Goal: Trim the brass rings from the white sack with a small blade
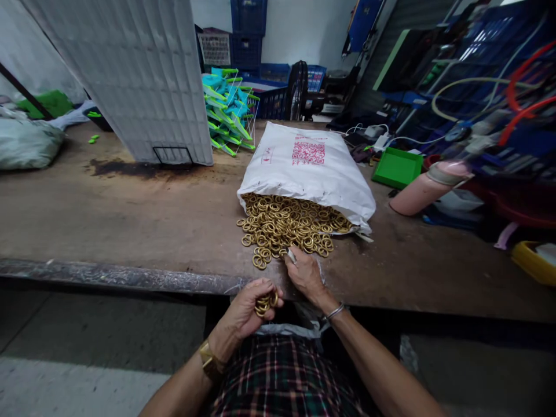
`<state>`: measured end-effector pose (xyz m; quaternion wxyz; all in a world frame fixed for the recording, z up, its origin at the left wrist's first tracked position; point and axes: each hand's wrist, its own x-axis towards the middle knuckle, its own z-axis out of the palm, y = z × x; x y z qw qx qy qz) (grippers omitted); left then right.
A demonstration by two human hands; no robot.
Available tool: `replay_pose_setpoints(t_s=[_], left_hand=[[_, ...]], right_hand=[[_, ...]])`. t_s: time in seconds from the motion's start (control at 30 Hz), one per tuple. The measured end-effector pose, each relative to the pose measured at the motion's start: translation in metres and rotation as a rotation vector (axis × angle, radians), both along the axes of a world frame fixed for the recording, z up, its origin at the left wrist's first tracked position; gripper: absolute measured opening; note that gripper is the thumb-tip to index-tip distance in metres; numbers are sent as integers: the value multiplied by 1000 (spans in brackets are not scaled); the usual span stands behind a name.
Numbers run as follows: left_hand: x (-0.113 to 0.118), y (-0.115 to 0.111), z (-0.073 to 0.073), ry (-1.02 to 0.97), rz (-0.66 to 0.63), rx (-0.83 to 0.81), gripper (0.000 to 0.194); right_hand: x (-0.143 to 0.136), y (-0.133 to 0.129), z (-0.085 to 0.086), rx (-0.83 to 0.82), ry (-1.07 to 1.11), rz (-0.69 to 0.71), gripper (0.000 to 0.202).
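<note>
A loose heap of gold-coloured rings point(284, 223) is seen at the centre of the frame, spread from the open mouth of a white sack point(310, 174) onto a brown worktop point(130, 220). For clean gathering, rings are probably best taken from the thin near edge of the heap, where they are less tangled, and the filled palm is best kept tilted upward so that none are dropped.

At lower centre, a small cluster of rings is held in the left hand point(256, 307), its fingers curled and closed around them, just in front of the worktop's edge. Slightly right of centre, the right hand point(307, 278) is placed at the near edge of the heap, fingers bent and bunched; whether a ring is pinched there cannot be told, as the fingertips are partly hidden.

A watch point(211, 360) is worn on the left wrist and a bracelet point(334, 311) on the right. Farther out, a pink bottle point(419, 191) and a green tray point(397, 168) are set at right, and a tall pale panel point(143, 81) is stood at upper left.
</note>
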<state>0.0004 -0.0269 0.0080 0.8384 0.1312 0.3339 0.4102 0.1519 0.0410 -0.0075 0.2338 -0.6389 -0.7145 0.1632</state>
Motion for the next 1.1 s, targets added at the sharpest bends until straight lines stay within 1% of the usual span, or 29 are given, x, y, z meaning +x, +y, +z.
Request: replay_pose_setpoints(t_s=[0.1, 0.13, 0.17, 0.2, 0.27, 0.3, 0.37, 0.5, 0.6, 0.67, 0.73, 0.8, 0.83, 0.87, 0.9, 0.97, 1.03, 1.1], left_hand=[[-3, -16, -4, 119, -185, -14, 16], [-5, -21, -8, 146, -232, -41, 16], [-6, -26, -14, 162, -251, -96, 15], [-6, -29, -21, 170, -249, -172, 13], [-5, -31, -36, 167, -181, -364, 10], [-2, -31, -43, 169, -146, -430, 9], [6, -27, -55, 183, -79, -485, 10], [28, -16, -72, 228, 52, -441, 9], [37, -12, -82, 303, 107, -386, 10], [38, -13, -87, 353, 110, -340, 12], [37, -18, -88, 411, 53, -233, 12], [33, -23, -81, 462, -43, -111, 13], [31, -25, -73, 477, -91, -69, 15], [29, -26, -63, 488, -133, -37, 16], [27, -26, -49, 498, -167, -7, 16], [22, -22, -11, 519, -230, 73, 16], [19, -19, 33, 612, -354, 331, 16], [16, -23, 72, 618, -357, 518, 15]], right_hand=[[6, 1, -4, 10, 169, -8, 20], [7, 1, -5, 12, 222, -25, 21], [9, 2, -6, 8, 273, -34, 21], [10, 2, -7, 9, 319, -39, 20], [11, 1, -8, 11, 385, -48, 19], [11, 1, -9, 12, 404, -48, 19], [11, 0, -9, 8, 420, -44, 18], [13, -1, -9, 4, 453, -33, 17], [15, -1, -9, -2, 531, -40, 16], [17, 0, -9, -9, 588, -44, 16], [18, 0, -9, -13, 618, -48, 17], [18, 0, -9, -12, 627, -51, 17], [18, 0, -9, -11, 630, -53, 17], [18, 0, -9, -11, 633, -51, 17], [18, 0, -9, -12, 638, -47, 17], [18, -1, -10, -11, 640, -41, 18], [18, -1, -10, -6, 632, -37, 18], [18, 0, -11, 2, 620, -35, 17]])
